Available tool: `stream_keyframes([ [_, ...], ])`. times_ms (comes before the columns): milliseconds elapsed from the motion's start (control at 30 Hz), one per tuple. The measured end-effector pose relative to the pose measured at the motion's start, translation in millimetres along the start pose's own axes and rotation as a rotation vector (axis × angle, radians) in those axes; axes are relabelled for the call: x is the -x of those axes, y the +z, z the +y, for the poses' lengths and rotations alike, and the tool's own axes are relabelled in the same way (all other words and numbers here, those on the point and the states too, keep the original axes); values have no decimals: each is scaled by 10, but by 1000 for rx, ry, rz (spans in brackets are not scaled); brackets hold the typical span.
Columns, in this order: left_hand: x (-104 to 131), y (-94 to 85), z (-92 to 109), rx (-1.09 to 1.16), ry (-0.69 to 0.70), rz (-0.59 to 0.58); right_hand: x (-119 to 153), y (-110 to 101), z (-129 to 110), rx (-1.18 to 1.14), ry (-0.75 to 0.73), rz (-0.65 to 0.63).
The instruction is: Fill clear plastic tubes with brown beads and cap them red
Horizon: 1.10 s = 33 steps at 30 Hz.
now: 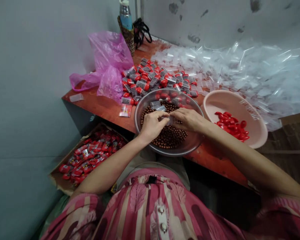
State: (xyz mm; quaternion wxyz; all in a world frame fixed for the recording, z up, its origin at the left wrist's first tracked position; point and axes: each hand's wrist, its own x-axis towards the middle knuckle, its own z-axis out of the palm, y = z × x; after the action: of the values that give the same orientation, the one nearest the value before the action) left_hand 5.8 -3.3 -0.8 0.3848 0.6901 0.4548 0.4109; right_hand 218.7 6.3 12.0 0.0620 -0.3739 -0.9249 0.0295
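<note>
Both hands meet above a metal bowl (190, 145) of small round brown balls (168, 141). Between the fingertips shows a small clear plastic tube (169, 121), partly hidden. My left hand (152, 126) is closed, thumb and fingers pinching the tube's near side. From the other side my right hand (190, 120) curls its fingers onto it. Just beyond, loose clear plastic tubes (158, 106) lie on the balls. Right of the bowl, a pink plastic basin (258, 133) holds red plastic caps (232, 126).
Behind the bowl are piled red-capped tubes (145, 80) with dark contents. Many clear tubes (227, 66) cover the back right of the red table (95, 103). A pink plastic bag (110, 63) and a flask (125, 16) stand back left. Below sits a carton of red packets (90, 156).
</note>
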Motion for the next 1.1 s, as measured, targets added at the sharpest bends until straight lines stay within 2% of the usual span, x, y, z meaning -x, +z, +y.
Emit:
stream_keyframes([
  [167,-73,-110,-97,-21,-24,54,32,-28,156,-61,118,-35],
  [267,-307,-145,-191,103,-13,86,5,-94,151,48,185,-213],
  [367,-628,-139,-242,165,90,82,-42,-62,110,180,218,-406],
  [467,-821,-105,-290,164,162,33,-156,105,-9,161,129,-477],
  [533,-807,-86,-331,185,153,-3,-289,237,-158,121,35,-502],
  [600,-698,-99,-361,213,115,-16,-443,336,-328,60,-34,-506],
  [700,-467,-212,-350,227,71,29,-611,380,-494,-135,-38,-472],
  [867,-166,-440,-261,234,49,87,-517,299,-387,-659,216,-302],
  [967,-66,-414,-251,308,-23,31,-349,245,-288,-929,374,-180],
  [1100,-8,-250,-248,457,-161,-125,-201,166,-290,-1233,505,33],
])
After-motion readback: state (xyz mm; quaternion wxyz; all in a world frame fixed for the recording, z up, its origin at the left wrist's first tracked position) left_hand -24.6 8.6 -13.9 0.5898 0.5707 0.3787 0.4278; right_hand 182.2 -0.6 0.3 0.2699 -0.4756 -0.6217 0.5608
